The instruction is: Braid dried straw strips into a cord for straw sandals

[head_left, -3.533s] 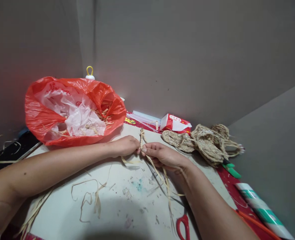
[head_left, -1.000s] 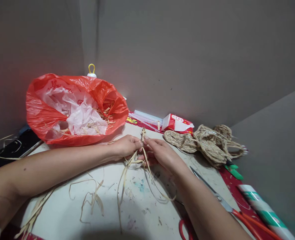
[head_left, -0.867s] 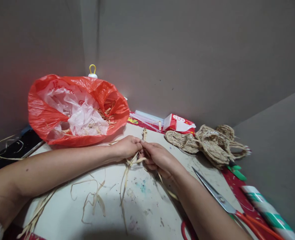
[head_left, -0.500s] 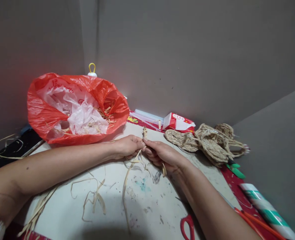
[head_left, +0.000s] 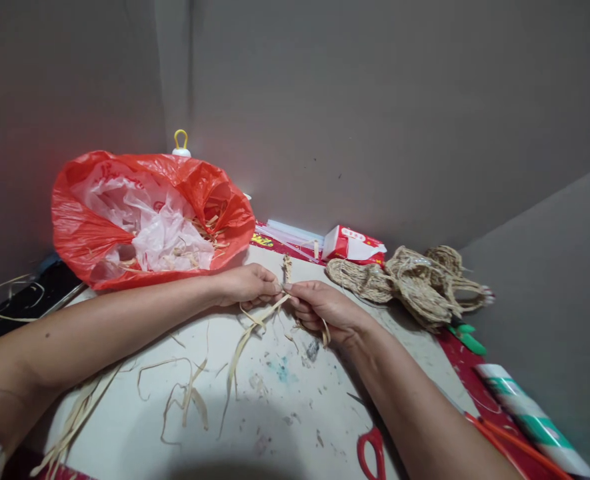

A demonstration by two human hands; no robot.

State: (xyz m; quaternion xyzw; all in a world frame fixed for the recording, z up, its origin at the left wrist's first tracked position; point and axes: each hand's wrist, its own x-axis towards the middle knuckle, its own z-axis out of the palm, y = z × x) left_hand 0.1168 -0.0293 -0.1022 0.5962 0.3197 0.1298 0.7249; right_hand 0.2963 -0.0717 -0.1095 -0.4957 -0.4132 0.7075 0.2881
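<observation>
My left hand and my right hand meet over the middle of the white board. Both are closed, their fingertips pinching a short braid of pale dry straw strips. The knobbly braided end sticks up beyond the fingers. Loose straw strips hang from the pinch toward me, and one loops out under my right hand. The exact grip point is hidden by the fingertips. Several loose strips lie on the board below my left forearm, with a longer bundle of straw at the lower left.
A red plastic bag with straw inside stands back left. Behind the hands are a red tissue pack and pale sticks. Coiled braided cord lies right. Red-handled scissors lie near my right forearm, beside a green-and-white roll.
The hanging strips have swung left and spread out below my hands. Both hands keep pinching the braid, with fingertips shifted slightly. The whole view has moved a little.
</observation>
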